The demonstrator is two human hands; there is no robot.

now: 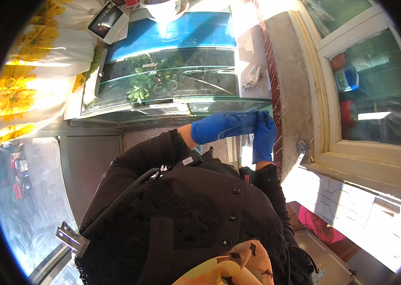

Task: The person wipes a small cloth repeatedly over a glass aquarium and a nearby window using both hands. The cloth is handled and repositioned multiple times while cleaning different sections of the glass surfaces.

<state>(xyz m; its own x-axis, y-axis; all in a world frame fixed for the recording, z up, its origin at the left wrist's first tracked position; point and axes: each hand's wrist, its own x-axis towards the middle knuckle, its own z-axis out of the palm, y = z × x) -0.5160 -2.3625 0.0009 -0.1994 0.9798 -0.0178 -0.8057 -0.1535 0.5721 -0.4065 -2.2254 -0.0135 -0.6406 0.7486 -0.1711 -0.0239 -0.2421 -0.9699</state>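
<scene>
My left hand [225, 124] wears a blue disposable glove and reaches across in front of my chest. Its fingers point right, towards my right hand [264, 139], which has a matching glove. The two hands meet at the fingertips, where the right fingers appear to pinch the finger end of the left glove. Overlapping blue material hides whether anything else lies between them. Just beyond the hands is the front edge of a glass tank [218, 58] with a green leafy plant [139, 93] showing in it.
A sunflower-print curtain [12, 83] hangs at the left. A white pot [161, 10] and a white device with a dark screen [106, 22] stand beyond the tank. A crumpled item [252, 77] lies on the pale ledge. At right are a concrete sill [294, 82] and a window frame [367, 153].
</scene>
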